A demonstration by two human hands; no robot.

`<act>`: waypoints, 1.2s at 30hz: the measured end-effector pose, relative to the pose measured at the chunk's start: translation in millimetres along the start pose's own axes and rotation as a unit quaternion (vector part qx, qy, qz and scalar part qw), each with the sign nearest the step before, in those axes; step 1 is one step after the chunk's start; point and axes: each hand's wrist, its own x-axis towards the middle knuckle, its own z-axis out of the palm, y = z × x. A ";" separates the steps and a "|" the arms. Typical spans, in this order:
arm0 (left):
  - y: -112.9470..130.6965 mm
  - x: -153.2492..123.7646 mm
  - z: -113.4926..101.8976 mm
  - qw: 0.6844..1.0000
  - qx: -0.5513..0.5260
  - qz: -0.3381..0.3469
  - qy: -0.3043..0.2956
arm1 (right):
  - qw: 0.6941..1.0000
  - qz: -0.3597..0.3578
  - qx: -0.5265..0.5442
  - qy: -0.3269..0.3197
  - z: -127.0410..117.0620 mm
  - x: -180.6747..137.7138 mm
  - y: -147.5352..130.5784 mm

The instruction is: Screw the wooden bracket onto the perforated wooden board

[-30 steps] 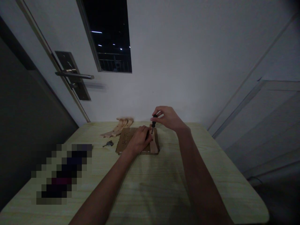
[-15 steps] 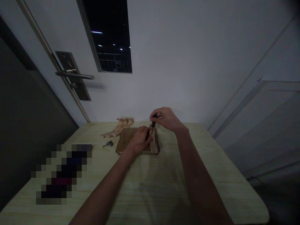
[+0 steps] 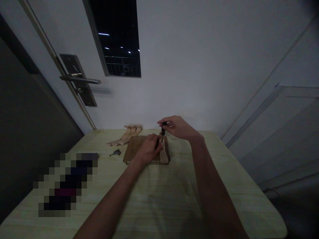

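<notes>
My right hand (image 3: 178, 127) grips a black-handled screwdriver (image 3: 163, 131) near its top, shaft pointing down. The screwdriver's tip meets a curved, pale wooden piece (image 3: 163, 156) lying along the right side of a brown cardboard box (image 3: 131, 152). Resting over the box, my left hand (image 3: 149, 148) is closed on the wooden piece near the tip. Whether a screw sits under the tip is too small to tell. A small heap of screws (image 3: 116, 152) lies on the table left of the box.
Several curved wooden pieces (image 3: 129, 133) lie behind the box to the left. A pixelated dark object (image 3: 72, 181) is at the left of the pale table (image 3: 149, 202). Behind the table rises a white door with a metal handle (image 3: 81, 80).
My right hand has shifted slightly on the screwdriver handle, and its index finger now reaches further out to the left. My left hand and the wooden piece have stayed in place.
</notes>
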 end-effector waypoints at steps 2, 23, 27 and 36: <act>0.3 -0.1 -0.1 1.000 0.001 0.000 0.000 | 1.000 -0.009 0.012 0.001 -0.8 0.2 -0.8; -2.8 0.7 3.1 0.999 0.016 0.024 0.016 | 0.994 0.005 -0.092 0.063 2.6 2.4 -10.9; -4.7 0.6 4.3 1.000 0.010 0.023 0.019 | 0.995 0.006 -0.083 0.064 2.8 2.4 -9.4; -2.4 0.5 2.7 1.000 0.002 0.018 0.012 | 0.995 0.007 -0.075 0.061 2.8 2.4 -8.8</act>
